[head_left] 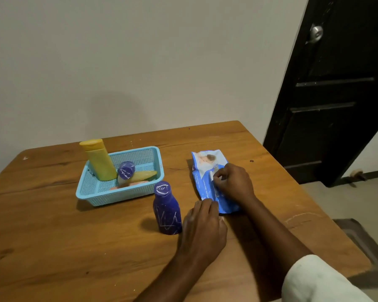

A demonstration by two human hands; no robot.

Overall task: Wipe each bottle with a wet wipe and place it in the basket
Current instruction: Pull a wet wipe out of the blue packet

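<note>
Now the right hand [232,182] is pinching at the flap in the middle of the wipes pack [212,182], fingers curled tight on it, while the left hand [202,223] is pressing the pack's near end down with fairly straight fingers, nothing clamped in that grip. By my reading, a wipe is being drawn out. To do it well, keep the left hand pinning the pack to the worktop [52,247] and pull slowly upward so only a single wipe is coming free.

Counting up: one purple bottle [167,209] is standing upright on the worktop, just beside the left hand and near the front edge of the basket [138,154], waiting its turn. Inside the basket a yellow bottle [99,160] is leaning at the back left corner, a purple-capped bottle [125,172] is lying tilted, and a pale yellow tube [143,175] is lying beside it. Something orange underneath is too hidden to count. One basket, one pack.
</note>
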